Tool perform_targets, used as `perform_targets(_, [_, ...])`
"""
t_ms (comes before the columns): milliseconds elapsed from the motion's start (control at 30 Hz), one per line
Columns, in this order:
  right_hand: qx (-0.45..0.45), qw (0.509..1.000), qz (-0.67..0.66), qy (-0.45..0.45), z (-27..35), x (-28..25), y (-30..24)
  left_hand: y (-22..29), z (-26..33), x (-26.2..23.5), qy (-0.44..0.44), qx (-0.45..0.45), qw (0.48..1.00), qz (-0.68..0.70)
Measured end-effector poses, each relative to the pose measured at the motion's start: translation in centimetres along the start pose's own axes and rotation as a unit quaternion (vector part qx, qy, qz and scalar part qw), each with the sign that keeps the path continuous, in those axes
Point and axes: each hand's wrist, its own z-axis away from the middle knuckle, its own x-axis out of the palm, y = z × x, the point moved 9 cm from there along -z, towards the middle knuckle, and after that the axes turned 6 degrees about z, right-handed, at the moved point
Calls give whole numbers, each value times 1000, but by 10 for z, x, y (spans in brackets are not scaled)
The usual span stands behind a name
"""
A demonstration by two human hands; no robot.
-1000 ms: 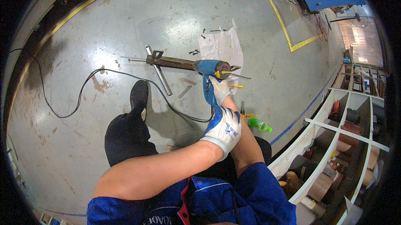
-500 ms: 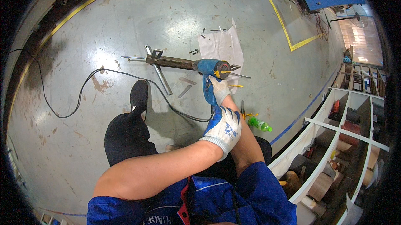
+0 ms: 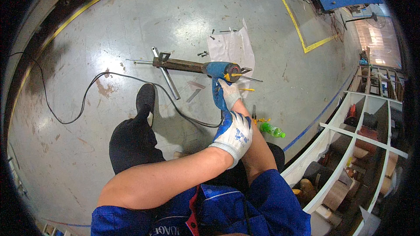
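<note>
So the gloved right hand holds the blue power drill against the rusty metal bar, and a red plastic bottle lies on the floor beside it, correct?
Not quite: the plastic bottle is green, not red, as the head view shows. The gloved right hand does hold the blue power drill against the rusty metal bar.

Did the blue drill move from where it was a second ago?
No. The blue drill sits in the same spot beside the white paper sheet on the floor, with the right hand gripping its handle as before.

Blue power drill (image 3: pixel 221 72) against rusty bar (image 3: pixel 179 64)
</note>
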Motion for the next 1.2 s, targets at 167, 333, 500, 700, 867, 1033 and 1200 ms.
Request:
perform_targets(167, [-302, 843, 441, 62, -22, -8, 37, 7, -4, -6, 16, 9, 1000, 8])
perform_targets(333, [-277, 846, 454, 41, -16, -8, 26, 8, -4, -5, 6, 16, 1000, 14])
perform_targets(500, [-106, 989, 99, 27, -12, -19, 8, 7, -3, -5, 9, 13, 1000, 10])
perform_targets(700, [1, 1000, -16, 7, 5, -11, -7, 5, -1, -3, 2, 9, 1000, 2])
perform_targets(867, [-71, 997, 20, -13, 5, -2, -16, 4, -1, 0, -8, 6, 1000, -1])
perform_targets(1033, [-238, 877, 417, 2, -20, -7, 33, 11, -5, -4, 13, 14, 1000, 7])
perform_targets(1200, [-261, 845, 467, 15, -15, 10, 25, 5, -2, 1, 8, 5, 1000, 1])
